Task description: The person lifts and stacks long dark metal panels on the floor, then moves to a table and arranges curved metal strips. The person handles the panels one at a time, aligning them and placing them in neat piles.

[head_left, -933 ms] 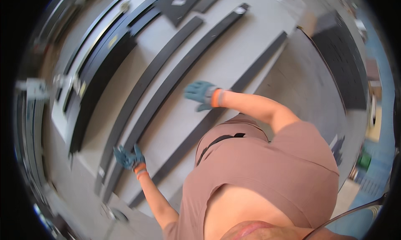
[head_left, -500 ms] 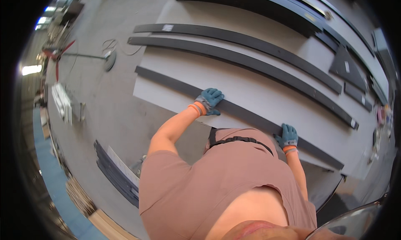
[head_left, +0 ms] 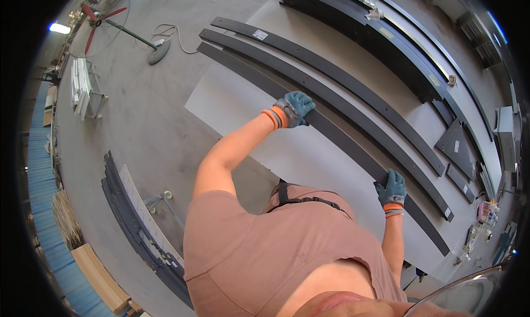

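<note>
A long, flat dark grey bar (head_left: 342, 143) lies across the pale tabletop, both my gloved hands on it. My left hand (head_left: 296, 108), in a blue-grey glove with an orange cuff, has its fingers bent over the bar left of its middle. Farther right, my right hand (head_left: 393, 189) grips the same bar, its thumb on the near side. Just beyond runs a second dark bar (head_left: 309, 84), close alongside at the left end. A third bar (head_left: 331, 65) with a white label lies past that. The fingertips' undersides are hidden.
Long dark profiles (head_left: 353, 31) are stacked at the table's far side. A dark triangular plate (head_left: 455, 146) and a short bar (head_left: 459, 183) lie at the right. On the floor at the left stand a fan (head_left: 159, 52) and a rack of white panels (head_left: 83, 88).
Both hands have pushed the nearest bar away from me across the table, so it now lies closer to the second bar. The view has also turned somewhat.
</note>
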